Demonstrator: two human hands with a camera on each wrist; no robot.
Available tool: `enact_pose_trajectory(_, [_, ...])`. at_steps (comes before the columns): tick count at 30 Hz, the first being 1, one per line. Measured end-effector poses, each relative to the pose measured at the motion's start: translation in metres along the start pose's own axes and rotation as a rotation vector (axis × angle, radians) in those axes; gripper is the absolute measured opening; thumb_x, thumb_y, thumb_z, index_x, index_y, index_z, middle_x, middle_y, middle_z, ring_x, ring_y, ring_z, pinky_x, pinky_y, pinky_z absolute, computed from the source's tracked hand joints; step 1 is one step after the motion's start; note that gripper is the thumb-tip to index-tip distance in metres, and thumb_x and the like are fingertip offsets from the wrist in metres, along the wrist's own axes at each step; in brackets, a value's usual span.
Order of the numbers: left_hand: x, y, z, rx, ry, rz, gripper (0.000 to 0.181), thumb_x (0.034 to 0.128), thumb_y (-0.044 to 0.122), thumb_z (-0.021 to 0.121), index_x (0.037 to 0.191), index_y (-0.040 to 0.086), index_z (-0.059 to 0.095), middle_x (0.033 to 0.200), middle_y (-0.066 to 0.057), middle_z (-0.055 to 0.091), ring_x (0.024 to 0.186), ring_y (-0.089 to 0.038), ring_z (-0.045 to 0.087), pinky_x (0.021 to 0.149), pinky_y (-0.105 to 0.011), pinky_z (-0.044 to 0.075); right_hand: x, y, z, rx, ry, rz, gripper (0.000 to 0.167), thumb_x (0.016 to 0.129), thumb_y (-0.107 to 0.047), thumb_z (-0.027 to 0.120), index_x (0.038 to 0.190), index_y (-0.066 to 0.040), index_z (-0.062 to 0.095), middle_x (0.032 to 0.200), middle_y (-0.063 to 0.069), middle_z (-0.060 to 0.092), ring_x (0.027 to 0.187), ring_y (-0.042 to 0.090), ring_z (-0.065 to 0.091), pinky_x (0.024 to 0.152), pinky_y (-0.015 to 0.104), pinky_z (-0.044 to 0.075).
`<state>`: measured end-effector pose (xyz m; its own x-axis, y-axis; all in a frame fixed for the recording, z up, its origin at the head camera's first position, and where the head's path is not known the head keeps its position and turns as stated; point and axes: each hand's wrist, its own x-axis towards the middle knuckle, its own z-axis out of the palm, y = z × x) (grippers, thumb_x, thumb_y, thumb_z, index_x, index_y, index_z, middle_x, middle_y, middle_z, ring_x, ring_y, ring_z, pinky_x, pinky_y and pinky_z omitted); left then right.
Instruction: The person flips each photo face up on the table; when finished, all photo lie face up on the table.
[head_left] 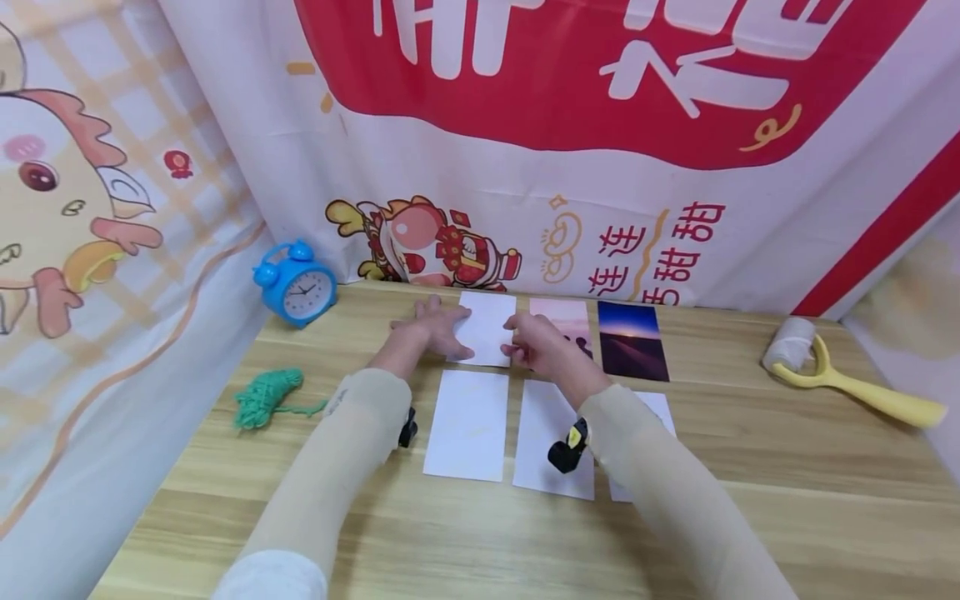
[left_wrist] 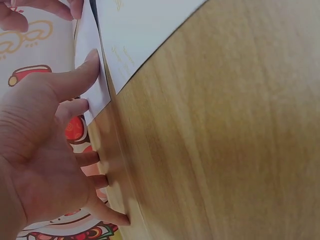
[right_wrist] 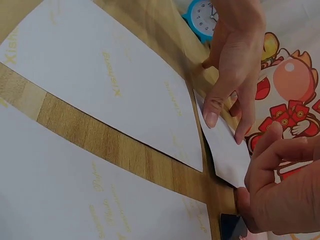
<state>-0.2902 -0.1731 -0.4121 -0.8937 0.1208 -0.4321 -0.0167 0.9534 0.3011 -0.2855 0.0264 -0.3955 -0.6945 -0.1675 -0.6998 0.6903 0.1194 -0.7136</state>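
A white photo card [head_left: 486, 329] lies face down on the wooden table at the left end of the back row. My left hand [head_left: 437, 327] has its fingers spread at the card's left side, thumb and index fingertip touching it. At the opposite edge, my right hand [head_left: 542, 343] touches the card with thumb and index fingertips set apart, the other fingers bent. Beside it are a pink picture card [head_left: 558, 310], partly hidden by the right hand, and a dark sunset picture card [head_left: 632, 342]. In front lie white cards [head_left: 467, 425] with faint yellow lettering.
A blue alarm clock [head_left: 298, 287] stands at the back left, with a bundle of green yarn [head_left: 268, 398] in front of it. On the right lie a yellow-handled tool [head_left: 870, 392] and a white roll [head_left: 791, 342]. A printed cloth [head_left: 465, 158] hangs along the back edge.
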Motion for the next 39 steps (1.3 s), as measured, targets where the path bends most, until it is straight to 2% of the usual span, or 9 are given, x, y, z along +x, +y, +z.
enact_pose_trajectory(7, [0.003, 0.000, 0.001, 0.006, -0.011, 0.001, 0.086, 0.0905, 0.055, 0.072, 0.163, 0.035, 0.031, 0.174, -0.021, 0.005, 0.160, -0.049, 0.003, 0.114, -0.088, 0.012, 0.004, 0.002, -0.002, -0.015, 0.008, -0.016, 0.040, 0.106, -0.021, 0.052, 0.143, -0.014, 0.040, 0.091, 0.004, 0.054, 0.067, 0.011, 0.052, 0.053, 0.017, 0.037])
enact_pose_trajectory(14, [0.003, -0.003, 0.001, 0.018, -0.027, -0.002, 0.088, 0.0909, 0.056, 0.072, 0.164, 0.035, 0.028, 0.175, -0.021, 0.000, 0.161, -0.050, -0.002, 0.115, -0.088, 0.010, 0.005, 0.003, -0.004, -0.057, -0.002, -0.058, 0.018, 0.105, -0.019, 0.051, 0.119, -0.008, 0.052, 0.078, 0.002, 0.055, 0.060, 0.010, 0.046, 0.050, 0.018, 0.034])
enact_pose_trajectory(19, [0.003, -0.003, 0.000, 0.011, -0.021, -0.005, 0.088, 0.0908, 0.055, 0.072, 0.164, 0.034, 0.028, 0.175, -0.021, 0.000, 0.161, -0.051, -0.004, 0.115, -0.087, 0.010, 0.011, 0.006, -0.003, -0.291, 0.088, -0.165, 0.012, 0.102, -0.017, 0.052, 0.101, -0.005, 0.053, 0.063, -0.001, 0.047, 0.049, 0.010, 0.038, 0.047, 0.021, 0.032])
enact_pose_trajectory(25, [0.001, 0.000, -0.002, 0.004, -0.021, -0.003, 0.088, 0.0909, 0.055, 0.072, 0.164, 0.035, 0.028, 0.175, -0.021, -0.002, 0.161, -0.051, -0.004, 0.114, -0.088, 0.009, 0.021, 0.010, 0.003, -0.634, 0.286, -0.240, 0.019, 0.098, -0.019, 0.056, 0.084, -0.007, 0.061, 0.067, 0.001, 0.048, 0.054, 0.016, 0.045, 0.053, 0.029, 0.038])
enact_pose_trajectory(28, [0.000, 0.001, -0.005, -0.008, -0.035, -0.012, 0.089, 0.0906, 0.055, 0.072, 0.164, 0.035, 0.027, 0.176, -0.020, -0.005, 0.161, -0.050, -0.007, 0.115, -0.087, 0.008, 0.021, 0.009, 0.006, -0.685, 0.316, -0.263, 0.023, 0.098, -0.022, 0.057, 0.081, -0.007, 0.062, 0.072, 0.004, 0.051, 0.062, 0.019, 0.049, 0.058, 0.031, 0.040])
enact_pose_trajectory(32, [-0.002, 0.004, -0.008, -0.015, -0.047, -0.012, 0.089, 0.0907, 0.055, 0.072, 0.164, 0.034, 0.027, 0.176, -0.020, -0.006, 0.162, -0.048, -0.007, 0.120, -0.082, 0.015, 0.012, 0.008, 0.007, -0.676, 0.323, -0.297, 0.028, 0.100, -0.030, 0.057, 0.097, -0.004, 0.069, 0.087, 0.008, 0.057, 0.078, 0.022, 0.055, 0.066, 0.032, 0.043])
enact_pose_trajectory(34, [-0.002, 0.005, -0.011, -0.008, -0.033, 0.001, 0.088, 0.0913, 0.055, 0.072, 0.164, 0.031, 0.029, 0.176, -0.020, -0.003, 0.163, -0.047, -0.005, 0.122, -0.077, 0.019, 0.009, 0.008, 0.007, -0.658, 0.330, -0.334, 0.030, 0.100, -0.033, 0.058, 0.099, -0.005, 0.070, 0.089, 0.007, 0.059, 0.082, 0.022, 0.056, 0.068, 0.032, 0.044])
enact_pose_trajectory(36, [-0.002, 0.007, -0.014, 0.000, 0.015, 0.045, 0.086, 0.0923, 0.053, 0.072, 0.164, 0.026, 0.032, 0.176, -0.020, 0.007, 0.163, -0.045, 0.002, 0.124, -0.073, 0.023, 0.005, 0.006, 0.006, -0.625, 0.343, -0.391, 0.031, 0.099, -0.034, 0.060, 0.086, -0.007, 0.068, 0.079, 0.004, 0.058, 0.077, 0.021, 0.055, 0.067, 0.031, 0.044])
enact_pose_trajectory(39, [0.001, 0.013, -0.020, -0.041, 0.166, 0.105, 0.072, 0.0952, 0.042, 0.071, 0.156, 0.014, 0.045, 0.163, -0.019, 0.040, 0.152, -0.039, 0.036, 0.121, -0.060, 0.039, 0.002, 0.001, 0.006, -0.572, 0.371, -0.490, 0.033, 0.097, -0.032, 0.063, 0.070, -0.014, 0.055, 0.060, -0.003, 0.048, 0.062, 0.016, 0.047, 0.059, 0.030, 0.040])
